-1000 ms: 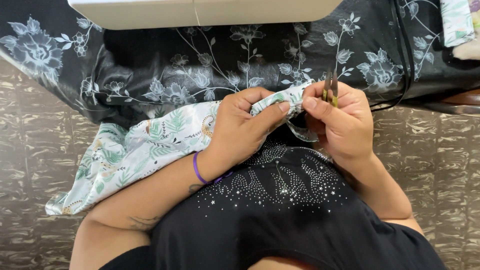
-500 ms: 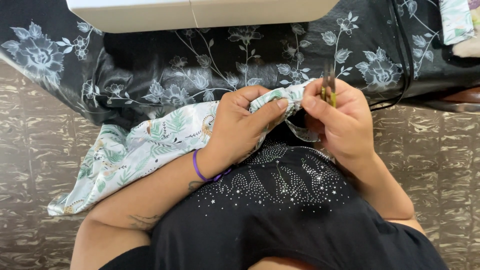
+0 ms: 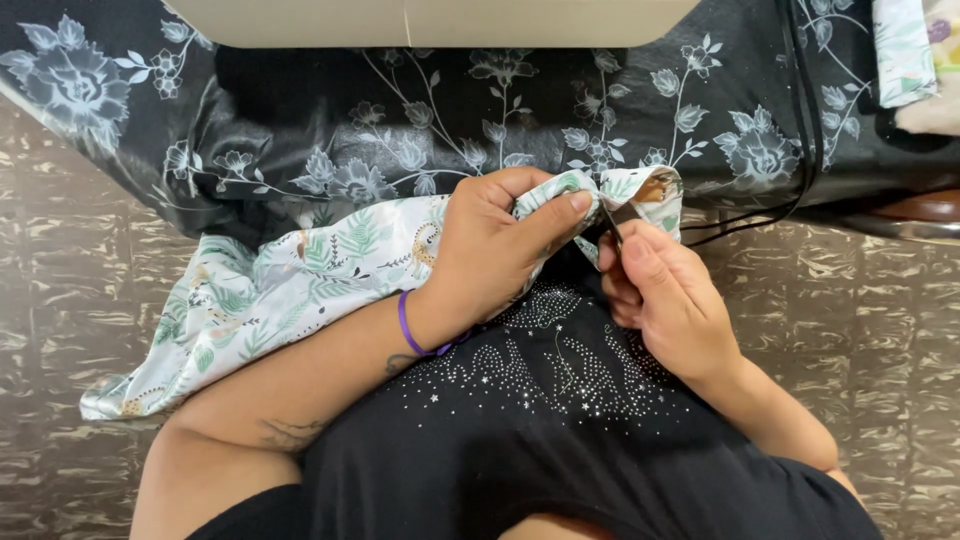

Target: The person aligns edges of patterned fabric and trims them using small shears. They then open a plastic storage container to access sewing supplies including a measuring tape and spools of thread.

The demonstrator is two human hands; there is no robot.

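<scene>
Close against the black sparkly top [image 3: 560, 400], the left hand [image 3: 495, 250] pinches a bunched edge of the leaf-print fabric [image 3: 300, 285], which trails off toward eight o'clock. At three o'clock from it, the right hand [image 3: 665, 295] is closed on small snips [image 3: 618, 218] touching that edge. Keeping the edge taut and cutting only thread looks wise. Beyond, at twelve o'clock, lies a dark floral cloth [image 3: 400, 130].

The leafy cloth [image 3: 300, 290] lies on the person's lap, just in front of the table cover [image 3: 400, 130]. The left hand [image 3: 500, 250] sits on the cloth. The right hand [image 3: 665, 295] is right of the cloth, touching its end.
</scene>
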